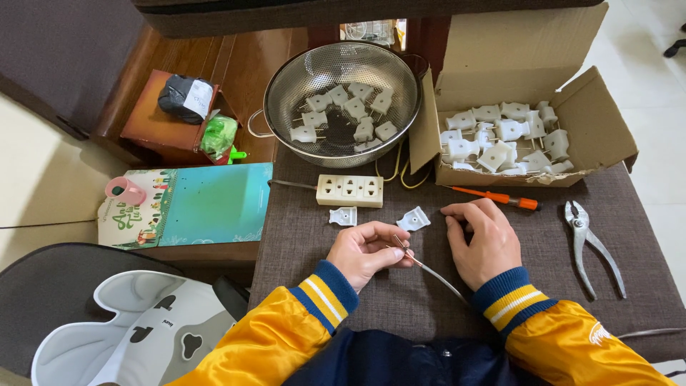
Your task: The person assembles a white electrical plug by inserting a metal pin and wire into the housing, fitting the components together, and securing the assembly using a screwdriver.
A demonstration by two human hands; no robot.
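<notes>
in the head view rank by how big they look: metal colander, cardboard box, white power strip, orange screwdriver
1. cardboard box
2. metal colander
3. orange screwdriver and white power strip: about equal, the screwdriver longer but thinner, so unranked.

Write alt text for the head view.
The left hand pinches a wire with bared copper ends while the right hand rests on the brown cloth. Beyond lie two plug halves, a socket strip, screwdriver and pliers.

1. A brown woven cloth [343, 286] covers the work surface under the grip.
2. Up-left of the grip, a dark wooden side table [236, 71].
3. Far right, pale tiled floor [657, 86] in soft, even light.
4. Far left, cream flooring [43, 171].
</notes>
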